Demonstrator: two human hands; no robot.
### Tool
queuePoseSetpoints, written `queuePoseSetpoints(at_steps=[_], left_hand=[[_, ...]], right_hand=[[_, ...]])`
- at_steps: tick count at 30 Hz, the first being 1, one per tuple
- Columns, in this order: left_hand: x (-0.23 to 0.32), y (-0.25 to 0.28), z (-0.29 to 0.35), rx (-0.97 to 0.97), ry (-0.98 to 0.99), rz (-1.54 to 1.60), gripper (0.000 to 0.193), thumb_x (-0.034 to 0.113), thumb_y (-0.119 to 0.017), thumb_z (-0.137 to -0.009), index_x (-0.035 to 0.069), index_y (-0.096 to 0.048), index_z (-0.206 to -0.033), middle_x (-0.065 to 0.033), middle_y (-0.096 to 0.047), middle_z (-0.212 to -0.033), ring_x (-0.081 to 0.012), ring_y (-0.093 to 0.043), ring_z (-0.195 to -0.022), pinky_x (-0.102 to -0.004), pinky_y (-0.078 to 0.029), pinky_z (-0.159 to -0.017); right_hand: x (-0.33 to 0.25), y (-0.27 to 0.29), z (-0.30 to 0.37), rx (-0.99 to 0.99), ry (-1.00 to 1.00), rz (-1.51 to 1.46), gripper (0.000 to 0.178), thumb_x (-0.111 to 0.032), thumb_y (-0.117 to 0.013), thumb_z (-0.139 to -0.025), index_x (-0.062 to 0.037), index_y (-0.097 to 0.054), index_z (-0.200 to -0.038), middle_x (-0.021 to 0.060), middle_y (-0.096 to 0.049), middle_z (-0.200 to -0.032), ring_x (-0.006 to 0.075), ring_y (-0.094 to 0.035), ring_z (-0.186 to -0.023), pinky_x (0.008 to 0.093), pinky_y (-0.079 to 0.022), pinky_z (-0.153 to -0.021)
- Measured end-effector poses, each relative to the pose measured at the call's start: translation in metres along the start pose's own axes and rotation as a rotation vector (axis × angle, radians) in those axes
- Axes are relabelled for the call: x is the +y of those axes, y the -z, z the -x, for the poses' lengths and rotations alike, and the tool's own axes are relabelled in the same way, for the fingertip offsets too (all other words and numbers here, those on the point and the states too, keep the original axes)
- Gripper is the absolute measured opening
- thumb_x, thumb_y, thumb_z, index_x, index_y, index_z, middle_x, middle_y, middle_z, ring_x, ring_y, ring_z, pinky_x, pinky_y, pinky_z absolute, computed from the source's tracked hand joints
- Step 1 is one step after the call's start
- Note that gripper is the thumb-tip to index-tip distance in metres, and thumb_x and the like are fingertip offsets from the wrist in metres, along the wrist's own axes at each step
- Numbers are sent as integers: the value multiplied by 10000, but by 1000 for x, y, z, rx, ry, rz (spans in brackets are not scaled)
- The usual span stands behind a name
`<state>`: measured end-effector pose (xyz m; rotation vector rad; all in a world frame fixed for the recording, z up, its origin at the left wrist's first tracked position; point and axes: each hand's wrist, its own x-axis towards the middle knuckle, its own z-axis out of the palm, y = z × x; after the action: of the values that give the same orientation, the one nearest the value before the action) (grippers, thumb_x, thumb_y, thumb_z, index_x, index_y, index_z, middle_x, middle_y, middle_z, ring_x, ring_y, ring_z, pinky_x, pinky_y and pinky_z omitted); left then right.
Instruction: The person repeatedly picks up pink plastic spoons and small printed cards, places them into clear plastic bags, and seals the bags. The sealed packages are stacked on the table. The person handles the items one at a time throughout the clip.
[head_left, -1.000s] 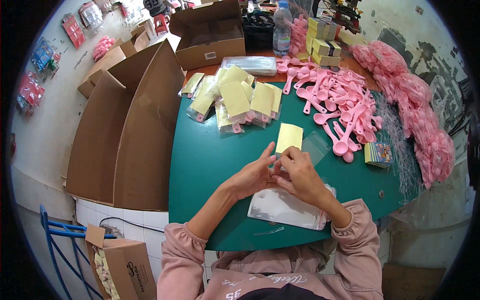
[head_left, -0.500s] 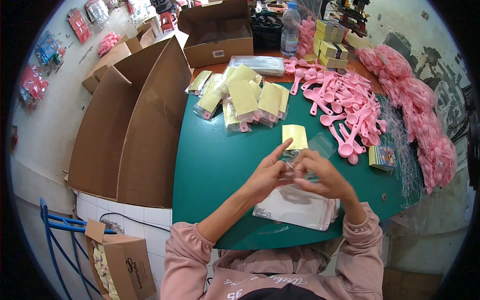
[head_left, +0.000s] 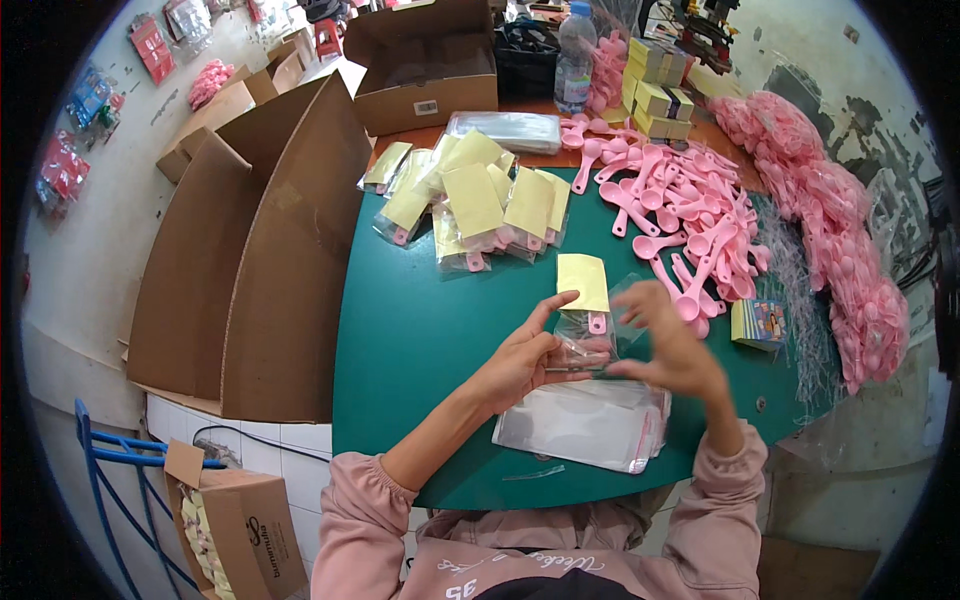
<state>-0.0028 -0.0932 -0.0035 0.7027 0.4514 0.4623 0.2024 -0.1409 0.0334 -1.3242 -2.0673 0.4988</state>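
Observation:
My left hand [head_left: 520, 362] pinches the near end of a clear plastic bag [head_left: 582, 350] over the middle of the green table. A yellow card [head_left: 582, 280] and a pink spoon handle [head_left: 597, 323] show at the bag's far part. Just right of it, my right hand [head_left: 675, 345] is raised with fingers apart, slightly blurred, and nothing shows in it. Clear film [head_left: 630, 300] lies partly behind its fingers. Below both hands rests a stack of flat clear bags [head_left: 570, 425].
Packed bags with yellow cards [head_left: 475, 200] are heaped at the far left. Loose pink measuring spoons [head_left: 690, 200] cover the far right, near a stack of printed cards [head_left: 758, 322]. A large cardboard box [head_left: 290, 250] stands left of the table; a water bottle [head_left: 573, 60] is at the back.
My right hand has moved right, away from the left hand, and its fingers have spread. The pink spoon handle now shows below the yellow card. The view has shifted slightly.

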Motion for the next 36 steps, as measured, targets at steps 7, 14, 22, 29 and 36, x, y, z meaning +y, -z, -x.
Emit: queuePoseSetpoints(at_steps=[7, 14, 22, 29, 36], left_hand=[[10, 4, 5, 47, -32, -216, 441, 43, -229, -866, 95, -257, -1303, -239, -515, -1163, -292, -576, -1008, -375, -486, -850], [8, 5, 9, -31, 53, -214, 396, 57, -215, -858, 104, -320, -1238, -202, -575, -1079, -268, -595, -981, -325, -489, -817], [9, 3, 9, 159, -234, -1147, 240, 16, -434, -843, 46, -464, -1079, -139, -609, -923, -172, -622, -790, -282, -518, -647], [-3, 2, 4, 442, -332, -1048, 122, 54, -601, -794, -13, -568, -890, -76, -583, -840, -124, -590, -799, -241, -516, -639], [-11, 5, -6, 512, -286, -1000, 127, 64, -617, -789, -17, -578, -879, -50, -598, -839, -101, -580, -782, -237, -515, -665]], right_hand=[[28, -29, 13, 51, -51, -8, 355, -37, -683, -679, -74, -519, -993, 128, -405, -979, 258, -510, -828, 333, -435, -747], [18, -45, 10, 149, -56, -68, 227, 8, -628, -724, -52, -537, -923, 120, -435, -961, 256, -537, -815, 331, -466, -660], [23, -42, 15, 242, -119, -408, 179, 41, -623, -710, 13, -543, -868, 104, -466, -948, 166, -555, -799, 265, -497, -682], [19, -42, 13, 181, -287, -619, 85, -12, -598, -792, 24, -551, -852, 75, -452, -971, 90, -521, -784, 220, -476, -665], [23, -50, 10, 127, -567, -867, 94, -52, -548, -852, 28, -499, -867, 69, -561, -780, 93, -580, -686, 210, -487, -581]])
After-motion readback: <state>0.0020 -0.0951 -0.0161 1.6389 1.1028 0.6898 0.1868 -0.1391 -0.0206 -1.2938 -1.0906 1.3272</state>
